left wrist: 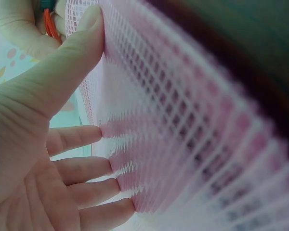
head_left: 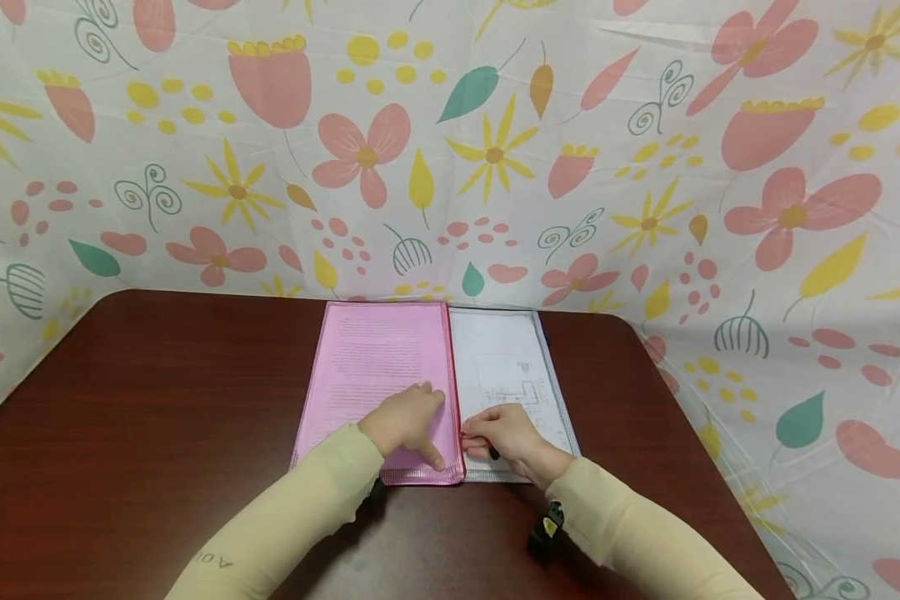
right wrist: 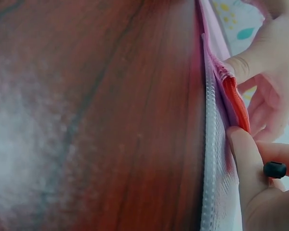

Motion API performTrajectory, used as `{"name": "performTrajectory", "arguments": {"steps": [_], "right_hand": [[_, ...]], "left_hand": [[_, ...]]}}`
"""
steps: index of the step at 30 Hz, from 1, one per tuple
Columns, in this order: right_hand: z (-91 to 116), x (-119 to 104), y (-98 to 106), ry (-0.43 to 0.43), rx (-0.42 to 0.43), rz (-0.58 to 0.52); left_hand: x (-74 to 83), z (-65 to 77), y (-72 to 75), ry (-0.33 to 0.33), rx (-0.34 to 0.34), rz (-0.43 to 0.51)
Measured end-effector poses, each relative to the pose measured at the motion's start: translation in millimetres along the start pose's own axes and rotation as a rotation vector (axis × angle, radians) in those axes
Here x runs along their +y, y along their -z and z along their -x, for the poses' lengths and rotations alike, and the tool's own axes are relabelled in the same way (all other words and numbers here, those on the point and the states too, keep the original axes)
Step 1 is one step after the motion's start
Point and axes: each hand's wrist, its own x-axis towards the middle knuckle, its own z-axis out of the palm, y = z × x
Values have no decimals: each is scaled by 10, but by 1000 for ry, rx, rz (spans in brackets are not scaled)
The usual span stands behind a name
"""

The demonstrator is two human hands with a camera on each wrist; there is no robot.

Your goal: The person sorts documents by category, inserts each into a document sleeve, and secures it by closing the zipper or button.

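Observation:
A pink mesh zipper pouch (head_left: 378, 350) with printed pages inside lies on the table, overlapping a white-grey pouch (head_left: 495, 337) that holds a drawing sheet. My left hand (head_left: 408, 421) rests on the pink pouch near its lower right corner. In the left wrist view its spread fingertips (left wrist: 102, 132) and thumb touch the mesh. At the pouch's right edge, my right hand (head_left: 506, 433) pinches the zipper pull, whose black end (right wrist: 274, 169) sticks out between the fingers. The red zipper (right wrist: 237, 103) runs along that edge, partly hidden by the hands.
The dark reddish-brown table (head_left: 165, 400) carries both pouches near its back edge. Behind it hangs a white curtain (head_left: 435, 150) printed with flowers and leaves. A black band with a small device (head_left: 547, 529) sits at the right wrist.

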Motion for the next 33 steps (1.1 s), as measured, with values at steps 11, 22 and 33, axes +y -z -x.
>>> {"name": "performTrajectory", "arguments": {"steps": [11, 22, 33], "right_hand": [[-97, 22, -12, -38, 46, 9], [-155, 5, -19, -42, 49, 37], [-206, -20, -23, -32, 77, 42]], "left_hand": [[-21, 18, -38, 27, -5, -4], [-49, 43, -2, 93, -4, 30], [-81, 1, -6, 77, 17, -41]]}}
